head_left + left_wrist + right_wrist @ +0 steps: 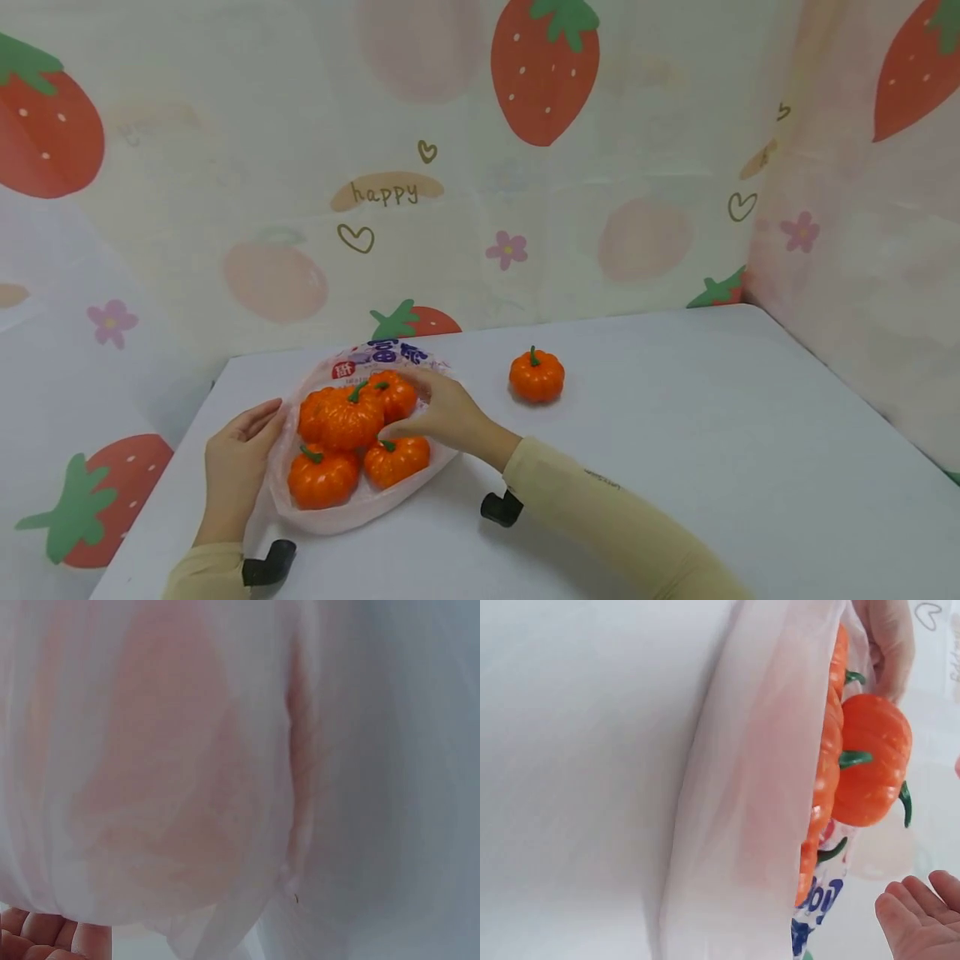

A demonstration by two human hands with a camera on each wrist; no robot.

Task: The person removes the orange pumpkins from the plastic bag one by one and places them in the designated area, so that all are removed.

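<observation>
A pinkish translucent plastic bag (330,521) with purple lettering lies open on the table, holding several small orange pumpkins (322,482) with green stems. My left hand (234,467) pinches the bag's left rim; in the left wrist view the bag's side (150,787) covers most of the picture. Over the bag's right side reaches my right hand (446,412), its thumb and fingers spread beside a pumpkin (393,398) at the back. The right wrist view shows that palm (922,919) facing up, apart from the nearest pumpkin (874,769).
Another pumpkin (537,377) sits on the white table (675,433), right of the bag. A strawberry-print cloth (480,192) hangs behind and at both sides. Black wrist devices (501,508) are worn under both sleeves.
</observation>
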